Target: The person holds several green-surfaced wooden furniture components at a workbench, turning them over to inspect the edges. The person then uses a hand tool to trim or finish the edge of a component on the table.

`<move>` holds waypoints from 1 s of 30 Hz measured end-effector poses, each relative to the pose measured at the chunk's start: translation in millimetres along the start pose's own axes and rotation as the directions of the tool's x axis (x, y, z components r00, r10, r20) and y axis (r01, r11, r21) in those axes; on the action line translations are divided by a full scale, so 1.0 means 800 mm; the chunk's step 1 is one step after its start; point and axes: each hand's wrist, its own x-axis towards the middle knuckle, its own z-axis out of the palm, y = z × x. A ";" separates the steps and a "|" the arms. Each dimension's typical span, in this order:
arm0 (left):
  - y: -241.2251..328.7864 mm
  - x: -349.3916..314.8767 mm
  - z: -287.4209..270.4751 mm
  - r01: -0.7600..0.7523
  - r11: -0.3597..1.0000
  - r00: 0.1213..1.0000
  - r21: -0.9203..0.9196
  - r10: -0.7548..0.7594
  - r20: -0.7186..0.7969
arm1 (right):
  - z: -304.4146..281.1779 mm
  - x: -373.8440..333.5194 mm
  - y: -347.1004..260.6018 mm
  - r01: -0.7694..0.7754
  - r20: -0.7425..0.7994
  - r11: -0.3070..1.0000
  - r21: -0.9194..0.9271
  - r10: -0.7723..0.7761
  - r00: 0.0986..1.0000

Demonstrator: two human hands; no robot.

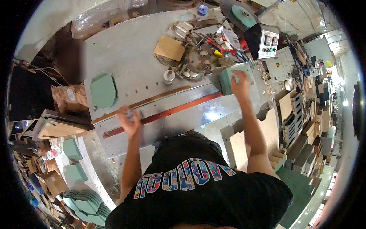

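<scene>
My right hand (241, 84) is over a green block-like piece or stack (225, 84) at the right end of the worktable. Its fingers are bent and apart, and whether they touch the top is hard to see. My left hand (130, 122) is slightly blurred, with thumb and fingers apart and nothing visible between them. It hovers over the left part of a long red strip (179, 108) and a parallel brown strip (160, 94). A flat green panel with rounded corners (103, 91) lies at the table's left side.
Behind the strips, a cluttered round machine area (198, 63) holds tools and a brown board (169, 48). A small clear-and-white container (169, 76) stands beside it. A control box (268, 44) is at the far right. Stacked green panels (87, 202) sit at lower left.
</scene>
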 end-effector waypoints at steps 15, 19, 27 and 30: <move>0.302 -0.082 0.327 0.209 0.941 0.538 -0.267 0.118 0.835 | -0.023 0.001 0.146 0.015 0.254 0.985 0.171 -0.058 0.966; 0.268 -0.110 0.299 -0.056 0.990 0.649 -0.128 0.134 0.749 | -0.017 -0.059 0.099 0.110 0.300 0.958 0.265 -0.190 0.935; 0.182 -0.084 0.201 0.040 0.958 0.639 0.284 -0.243 0.730 | 0.099 -0.130 0.016 0.085 0.313 0.877 0.473 -0.258 0.914; 0.174 -0.062 0.196 -0.036 0.927 0.651 0.374 -0.262 0.712 | 0.148 -0.138 0.007 0.064 0.290 0.875 0.479 -0.227 0.930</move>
